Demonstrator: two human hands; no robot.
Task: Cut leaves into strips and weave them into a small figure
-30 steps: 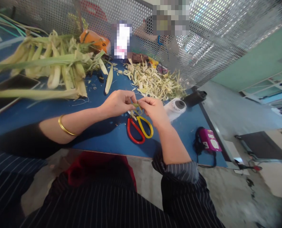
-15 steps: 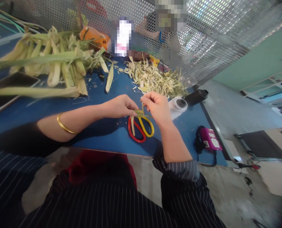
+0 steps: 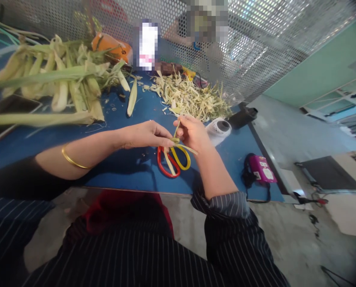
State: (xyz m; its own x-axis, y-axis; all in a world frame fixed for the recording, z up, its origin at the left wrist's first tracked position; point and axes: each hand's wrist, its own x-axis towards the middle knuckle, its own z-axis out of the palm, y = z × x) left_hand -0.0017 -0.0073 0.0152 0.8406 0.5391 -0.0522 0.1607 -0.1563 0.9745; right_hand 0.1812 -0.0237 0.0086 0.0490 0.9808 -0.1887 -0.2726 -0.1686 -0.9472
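Observation:
My left hand [image 3: 145, 134] and my right hand [image 3: 192, 133] meet over the blue table [image 3: 46, 139], both pinching a small knotted strip of pale green leaf [image 3: 175, 140]. Loose ends of the strip stick up above my right fingers and trail down to the right. Directly beneath my hands lie scissors [image 3: 173, 159] with one red and one yellow handle loop. A gold bangle sits on my left forearm.
A heap of long green leaves [image 3: 55, 79] covers the far left of the table. Cut leaf scraps [image 3: 190, 97] are piled at the back centre. A white tape roll [image 3: 221, 127], a black object [image 3: 240, 115] and a pink device [image 3: 262, 169] lie to the right. A perforated metal screen [image 3: 256, 48] stands behind, with another person beyond it.
My right hand has lifted and pulled the strip's end upward, tightening the knot, while my left hand kept its pinch. The view has shifted slightly.

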